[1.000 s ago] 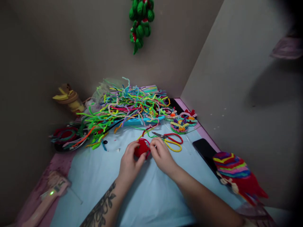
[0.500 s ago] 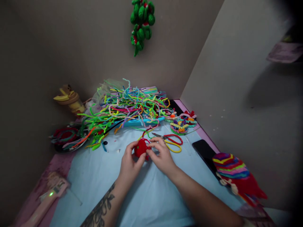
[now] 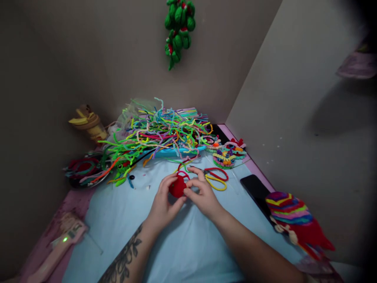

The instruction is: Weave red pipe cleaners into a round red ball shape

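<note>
"Where do we have the red ball (image 3: 177, 186)?"

"Between the two hands, over the blue cloth (image 3: 194, 251) on the tabletop (image 3: 77, 202). We see the left hand (image 3: 165, 201) gripping it, thumb and fingers curled around its left side."

"And the right hand (image 3: 204, 197)?"

"Pinching the ball's right edge with thumb and fingertip, another finger stretched out above. A thin red loop (image 3: 183, 172) shows at the ball's far side; we can't tell whether it is attached."

"What do we find just beyond?"

"Scissors (image 3: 217, 169), with one red and one yellow handle, near the right fingers. Behind them, a heap of fuzzy stems (image 3: 165, 131) spills over a blue tray (image 3: 167, 153)."

"And farther out?"

"To our right, a phone (image 3: 255, 192) beside a striped plush (image 3: 294, 216); to our left, a glue gun (image 3: 63, 243) with a green light. On the wall hangs a green bundle (image 3: 178, 37)."
</note>
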`<state>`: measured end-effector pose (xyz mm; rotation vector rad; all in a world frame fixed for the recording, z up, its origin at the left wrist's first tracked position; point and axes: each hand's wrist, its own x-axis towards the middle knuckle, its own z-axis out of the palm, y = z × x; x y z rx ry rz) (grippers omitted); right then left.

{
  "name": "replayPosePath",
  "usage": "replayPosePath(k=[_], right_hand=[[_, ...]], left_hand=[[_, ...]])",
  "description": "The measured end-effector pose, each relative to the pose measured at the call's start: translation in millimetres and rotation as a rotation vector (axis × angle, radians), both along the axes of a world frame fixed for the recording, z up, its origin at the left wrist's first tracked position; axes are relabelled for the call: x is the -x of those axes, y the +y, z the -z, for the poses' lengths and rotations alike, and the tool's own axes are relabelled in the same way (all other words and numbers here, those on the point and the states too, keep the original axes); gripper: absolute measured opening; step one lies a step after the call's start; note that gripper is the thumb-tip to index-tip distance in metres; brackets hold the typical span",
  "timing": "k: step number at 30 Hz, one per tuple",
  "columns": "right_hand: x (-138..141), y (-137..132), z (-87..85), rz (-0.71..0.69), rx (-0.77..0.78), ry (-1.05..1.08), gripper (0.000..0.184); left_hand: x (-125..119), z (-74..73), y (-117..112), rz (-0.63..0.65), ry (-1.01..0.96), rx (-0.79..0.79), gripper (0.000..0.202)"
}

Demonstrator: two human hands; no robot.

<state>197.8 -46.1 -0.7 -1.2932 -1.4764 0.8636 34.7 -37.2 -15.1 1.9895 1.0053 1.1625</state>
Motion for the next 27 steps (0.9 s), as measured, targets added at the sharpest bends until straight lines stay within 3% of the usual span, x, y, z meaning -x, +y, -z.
replayPosePath(k=[6, 9, 12, 17, 22, 27], right_hand=[[-2, 0, -1.7, -0.002, -0.071, -0.114, 0.005], [-8, 1, -2.9, -0.03, -0.101, -0.105, 0.015], [-16, 3, -4.7, -0.123, -0.198, -0.225, 0.023], [-20, 5, -6.2, -0.17, -0.253, -0.339, 0.011], [-15, 4, -4.0, -0.108, -0.214, -0.262, 0.012], [-11, 4, -0.1, 0.003, -0.128, -0.203, 0.013]], left_hand=[[4, 1.3, 5, 0.003, 0.097, 0.02, 0.061], [4, 1.6, 5, 0.01, 0.099, 0.064, 0.061], [3, 0.7, 4, 0.038, 0.087, 0.12, 0.06], [3, -4.8, 4, 0.089, 0.099, 0.133, 0.054], [2, -8.2, 5, 0.122, 0.089, 0.112, 0.036], [0, -8.7, 2, 0.127, 0.084, 0.132, 0.034]])
